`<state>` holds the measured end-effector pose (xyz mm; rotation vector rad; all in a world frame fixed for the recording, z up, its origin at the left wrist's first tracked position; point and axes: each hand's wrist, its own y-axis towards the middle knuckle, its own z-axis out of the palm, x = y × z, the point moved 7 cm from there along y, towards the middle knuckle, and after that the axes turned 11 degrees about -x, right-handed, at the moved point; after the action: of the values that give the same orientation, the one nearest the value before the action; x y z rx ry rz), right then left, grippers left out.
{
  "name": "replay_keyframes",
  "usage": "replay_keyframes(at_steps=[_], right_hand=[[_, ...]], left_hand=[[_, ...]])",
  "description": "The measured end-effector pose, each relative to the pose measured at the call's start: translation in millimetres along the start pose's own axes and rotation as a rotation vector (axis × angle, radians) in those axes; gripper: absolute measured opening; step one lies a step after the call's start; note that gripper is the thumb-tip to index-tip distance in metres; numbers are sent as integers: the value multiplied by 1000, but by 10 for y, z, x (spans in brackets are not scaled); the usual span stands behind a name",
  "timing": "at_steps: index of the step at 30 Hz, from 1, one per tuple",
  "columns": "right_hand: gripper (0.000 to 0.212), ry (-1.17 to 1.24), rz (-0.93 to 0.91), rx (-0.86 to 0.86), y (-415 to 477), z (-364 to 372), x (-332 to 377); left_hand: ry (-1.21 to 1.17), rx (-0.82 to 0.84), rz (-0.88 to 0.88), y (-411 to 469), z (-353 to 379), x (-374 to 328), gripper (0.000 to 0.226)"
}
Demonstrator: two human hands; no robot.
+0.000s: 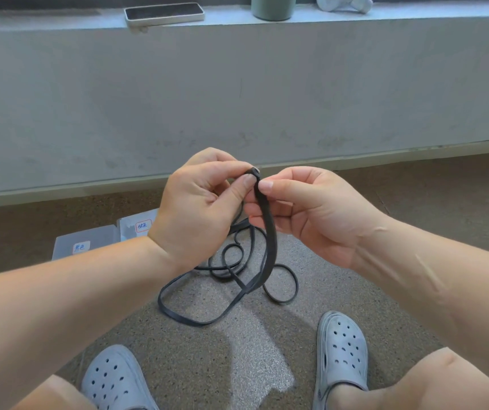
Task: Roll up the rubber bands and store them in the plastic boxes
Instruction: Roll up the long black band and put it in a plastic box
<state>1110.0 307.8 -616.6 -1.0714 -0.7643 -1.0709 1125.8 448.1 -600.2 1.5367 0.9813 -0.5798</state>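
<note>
1. Both left hand (198, 208) and right hand (305, 214) pinch the top of your long black flat rubber band (270, 232).
2. Its loops lie just right of two labelled frosted plastic boxes (89, 245).

We face a plain grey wall (237, 84), scuffed low down, which meets a pale skirting strip (60, 193) and a speckled brown-grey floor (414, 196). Along its top we see a pale ledge (60, 20) bearing a phone (165, 13) lying flat at its front edge, a green cup (272, 7) and a white device (343, 2), both cut off by the frame. Light falls in a bright patch (255, 344) on the floor near us.
</note>
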Motion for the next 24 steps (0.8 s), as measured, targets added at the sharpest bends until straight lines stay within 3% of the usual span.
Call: replay_keyframes(at_steps=[4, 10, 18, 24], right_hand=[[4, 41, -17, -30, 19, -31, -32], [15, 61, -61, -121, 57, -93, -37], [9, 79, -75, -88, 38, -65, 7], [22, -6, -103, -152, 23, -112, 30]], left_hand=[[36, -19, 25, -13, 4, -22, 10], [68, -39, 67, -23, 29, -71, 5], [109, -47, 124, -5, 14, -121, 6], [103, 58, 95, -69, 71, -121, 8]])
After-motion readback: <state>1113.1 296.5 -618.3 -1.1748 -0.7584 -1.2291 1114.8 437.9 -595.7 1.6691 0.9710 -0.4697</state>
